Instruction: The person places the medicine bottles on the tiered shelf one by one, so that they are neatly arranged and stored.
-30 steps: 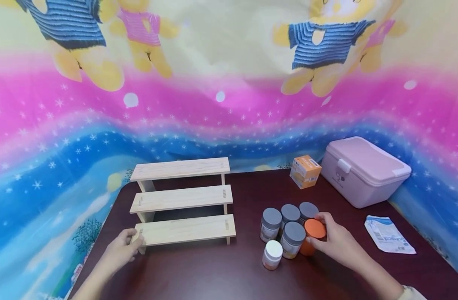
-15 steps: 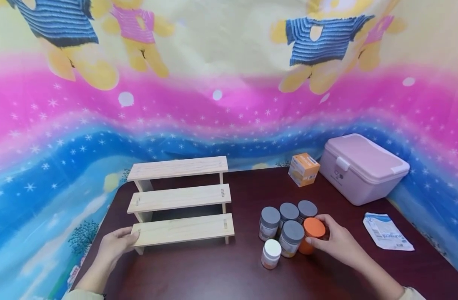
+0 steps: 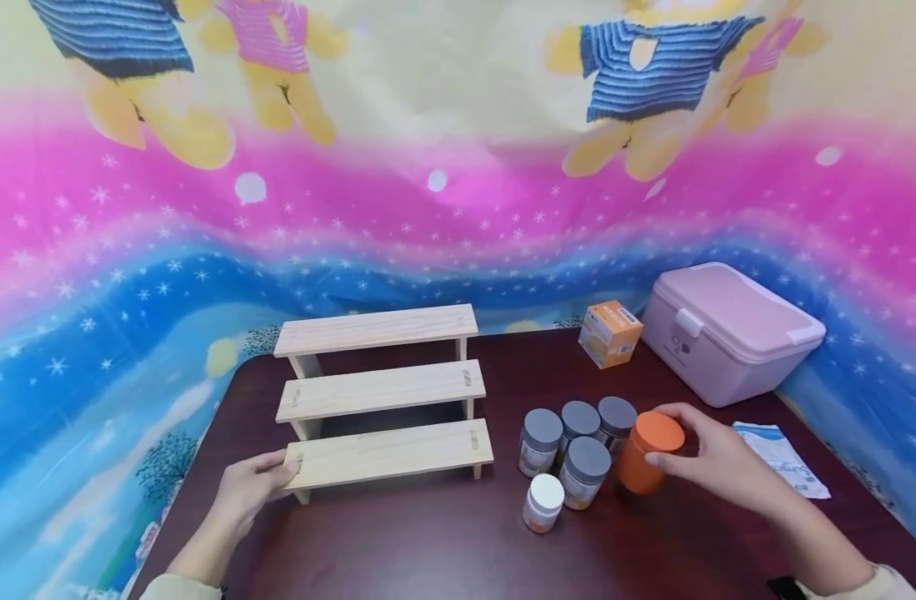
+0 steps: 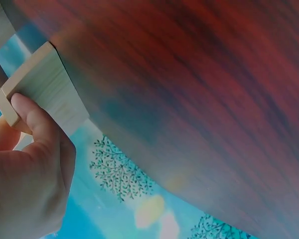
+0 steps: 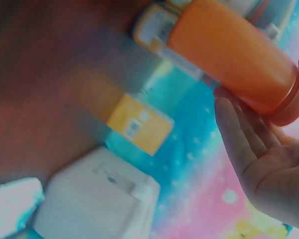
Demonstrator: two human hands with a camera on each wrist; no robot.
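Observation:
My right hand [image 3: 720, 458] grips an orange jar [image 3: 641, 462] with a matching lid, thumb on one side and fingers on the other. The jar looks slightly raised and tilted beside several grey-lidded jars [image 3: 587, 471]; in the right wrist view its orange body [image 5: 234, 55] fills the top right. A small white-capped bottle [image 3: 543, 504] stands in front of that group. On the left is a three-tier wooden step rack [image 3: 390, 454]. My left hand [image 3: 247, 492] pinches the left end of its lowest board; the left wrist view shows thumb and finger at the wooden edge [image 4: 32, 67].
A pink lidded box [image 3: 728, 333] stands at the back right, with an orange-and-white carton [image 3: 611, 333] to its left. A white-and-blue packet [image 3: 783, 458] lies partly behind my right hand. A printed cloth [image 3: 442, 225] hangs around the dark table [image 3: 412, 542].
The orange jar has come up and to the right, away from the grey-lidded jars. My left hand has taken hold of the rack's lowest board, and the rack has shifted right.

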